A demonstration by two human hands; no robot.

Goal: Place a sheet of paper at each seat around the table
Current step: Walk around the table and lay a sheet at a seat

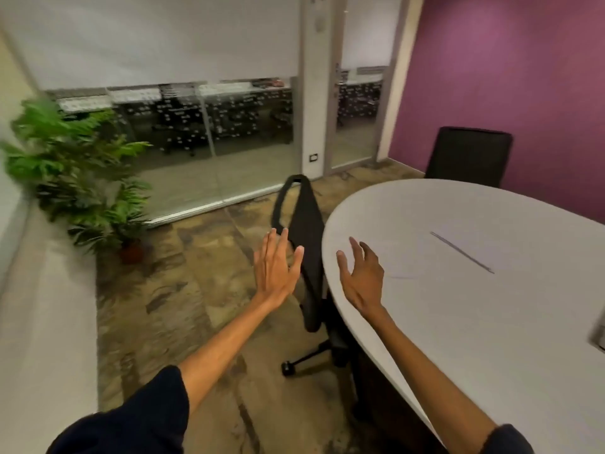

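Tabletop [491, 339]: paper [442, 260] apparently near right grip [361, 280]

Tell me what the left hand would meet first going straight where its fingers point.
Probably the backrest of the near black chair, just ahead of the left hand, though depth is unclear.

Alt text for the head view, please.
The left hand and right hand extend forward, open and empty, at a white oval table bearing a white paper sheet. A black mesh office chair stands against its edge.
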